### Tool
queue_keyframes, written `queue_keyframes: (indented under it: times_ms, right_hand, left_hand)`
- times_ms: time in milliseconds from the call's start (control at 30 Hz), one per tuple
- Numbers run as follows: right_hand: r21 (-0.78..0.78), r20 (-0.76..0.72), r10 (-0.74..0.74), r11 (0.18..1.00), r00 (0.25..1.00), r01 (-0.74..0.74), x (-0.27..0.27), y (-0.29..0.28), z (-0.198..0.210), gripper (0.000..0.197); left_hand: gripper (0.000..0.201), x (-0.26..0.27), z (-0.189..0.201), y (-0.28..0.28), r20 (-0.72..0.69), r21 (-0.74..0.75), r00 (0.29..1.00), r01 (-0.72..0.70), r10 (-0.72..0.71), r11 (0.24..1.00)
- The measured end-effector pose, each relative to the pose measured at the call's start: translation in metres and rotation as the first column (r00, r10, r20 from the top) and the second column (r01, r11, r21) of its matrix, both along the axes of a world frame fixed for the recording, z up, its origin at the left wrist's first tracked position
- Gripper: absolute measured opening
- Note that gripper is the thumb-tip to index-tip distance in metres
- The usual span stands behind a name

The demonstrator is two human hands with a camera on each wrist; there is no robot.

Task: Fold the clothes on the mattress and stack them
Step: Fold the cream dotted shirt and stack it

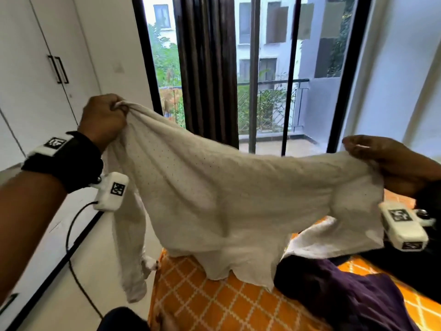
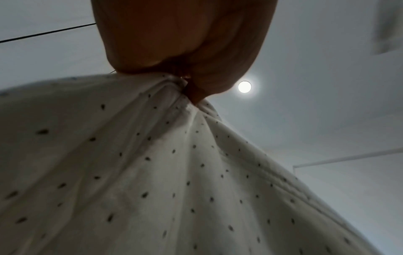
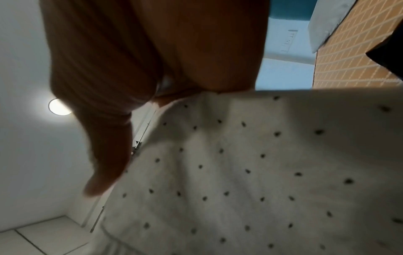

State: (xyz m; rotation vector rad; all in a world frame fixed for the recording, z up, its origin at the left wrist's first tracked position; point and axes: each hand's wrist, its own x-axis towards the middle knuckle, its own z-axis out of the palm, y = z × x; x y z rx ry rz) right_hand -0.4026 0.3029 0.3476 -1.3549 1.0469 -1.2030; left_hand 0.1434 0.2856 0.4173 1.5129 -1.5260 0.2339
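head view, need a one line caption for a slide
Both hands, left hand and right hand, hold a white dotted shirt stretched above the orange mattress.

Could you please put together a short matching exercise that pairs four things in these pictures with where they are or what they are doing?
Things:
1. left hand
2. right hand
3. white dotted garment
4. dark purple garment

Places or states:
A. lies on the orange patterned mattress
B. grips a bunched corner of cloth, raised high
C. hangs spread in the air between two hands
D. holds a cloth edge at the lower side, above the mattress

Pairs: 1-B, 2-D, 3-C, 4-A
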Motion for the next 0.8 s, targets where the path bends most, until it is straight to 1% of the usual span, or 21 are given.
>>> queue_keyframes:
  times_ms: [33, 67, 133, 200, 267, 300, 333, 367, 400, 433, 467, 500, 533, 567, 600, 633, 667, 700, 733, 767, 800]
  right_hand:
    - [0.009, -0.071, 0.021, 1.0, 0.997, -0.021, 0.0, 0.003, -0.006, 0.066]
    - [0.018, -0.116, 0.046, 0.999, 0.992, -0.045, 0.0, 0.008, -0.009, 0.064]
    - [0.047, -0.136, 0.126, 0.992, 0.983, -0.121, 0.001, 0.013, -0.016, 0.063]
    - [0.09, -0.123, 0.205, 0.977, 0.971, -0.195, 0.002, 0.015, -0.027, 0.067]
    - [0.142, -0.143, 0.22, 0.969, 0.965, -0.2, 0.003, 0.003, -0.04, 0.063]
    - [0.171, -0.157, 0.228, 0.965, 0.961, -0.201, 0.002, -0.008, -0.047, 0.059]
    - [0.204, -0.167, 0.235, 0.958, 0.957, -0.2, 0.003, -0.02, -0.053, 0.054]
    - [0.241, -0.18, 0.249, 0.949, 0.952, -0.203, 0.006, -0.039, -0.057, 0.044]
    - [0.266, -0.198, 0.252, 0.944, 0.947, -0.196, 0.011, -0.057, -0.058, 0.03]
    - [0.274, -0.236, 0.256, 0.943, 0.937, -0.188, 0.018, -0.082, -0.056, 0.024]
    - [0.231, -0.288, 0.212, 0.962, 0.934, -0.147, 0.025, -0.108, -0.056, 0.036]
    - [0.175, -0.331, 0.137, 0.981, 0.934, -0.082, 0.035, -0.14, -0.057, 0.041]
    - [0.093, -0.342, 0.055, 0.995, 0.938, -0.025, 0.044, -0.175, -0.06, 0.04]
    - [0.004, -0.416, -0.057, 0.998, 0.908, 0.064, 0.05, -0.209, -0.067, 0.042]
    - [-0.087, -0.518, -0.151, 0.988, 0.842, 0.124, 0.056, -0.24, -0.076, 0.052]
    - [-0.129, -0.655, -0.195, 0.981, 0.73, 0.146, 0.065, -0.263, -0.088, 0.063]
    - [-0.15, -0.79, -0.202, 0.979, 0.579, 0.137, 0.079, -0.295, -0.108, 0.072]
    - [-0.15, -0.886, -0.185, 0.982, 0.425, 0.115, 0.092, -0.293, -0.125, 0.072]
    - [-0.147, -0.937, -0.156, 0.988, 0.313, 0.054, 0.107, -0.289, -0.147, 0.068]
    - [-0.133, -0.955, -0.121, 0.991, 0.269, -0.027, 0.12, -0.284, -0.176, 0.062]
    - [-0.095, -0.972, -0.073, 0.991, 0.224, -0.091, 0.131, -0.267, -0.203, 0.055]
  left_hand:
    - [0.017, 0.002, -0.015, 0.003, -0.028, 0.036, 0.999, 0.044, -0.043, 0.998]
    - [0.016, 0.004, -0.029, 0.006, -0.056, 0.082, 0.994, 0.1, -0.096, 0.992]
    - [0.026, 0.02, -0.063, 0.014, -0.096, 0.211, 0.978, 0.2, -0.184, 0.957]
    - [0.043, 0.043, -0.097, 0.014, -0.101, 0.376, 0.958, 0.286, -0.268, 0.882]
    - [0.065, 0.064, -0.124, 0.009, -0.097, 0.533, 0.952, 0.296, -0.29, 0.793]
    - [0.068, 0.07, -0.134, 0.006, -0.103, 0.589, 0.954, 0.286, -0.28, 0.756]
    - [0.062, 0.075, -0.142, -0.001, -0.106, 0.645, 0.954, 0.282, -0.282, 0.71]
    - [0.047, 0.075, -0.146, -0.009, -0.117, 0.688, 0.947, 0.295, -0.3, 0.663]
    - [0.029, 0.075, -0.148, -0.021, -0.117, 0.714, 0.949, 0.285, -0.292, 0.64]
    - [0.019, 0.074, -0.151, -0.041, -0.108, 0.713, 0.955, 0.268, -0.276, 0.648]
    - [0.018, 0.073, -0.153, -0.065, -0.08, 0.675, 0.969, 0.226, -0.235, 0.702]
    - [0.021, 0.071, -0.155, -0.094, -0.056, 0.609, 0.982, 0.175, -0.178, 0.774]
    - [0.019, 0.066, -0.156, -0.124, -0.044, 0.533, 0.993, 0.116, -0.109, 0.838]
    - [0.012, 0.056, -0.156, -0.148, -0.035, 0.488, 0.997, 0.074, -0.065, 0.87]
    - [0.028, 0.044, -0.16, -0.168, -0.019, 0.485, 1.0, 0.024, -0.016, 0.874]
    - [0.051, 0.031, -0.168, -0.183, 0.014, 0.53, 1.0, -0.003, -0.005, 0.848]
    - [0.071, 0.02, -0.186, -0.207, 0.039, 0.578, 0.999, -0.014, -0.011, 0.816]
    - [0.083, 0.006, -0.204, -0.205, 0.065, 0.626, 0.997, -0.017, -0.03, 0.78]
    - [0.089, -0.008, -0.23, -0.202, 0.071, 0.69, 0.994, 0.008, -0.078, 0.723]
    - [0.091, -0.021, -0.268, -0.2, 0.076, 0.768, 0.989, 0.022, -0.125, 0.64]
    - [0.097, -0.033, -0.306, -0.189, 0.113, 0.855, 0.975, 0.003, -0.193, 0.519]
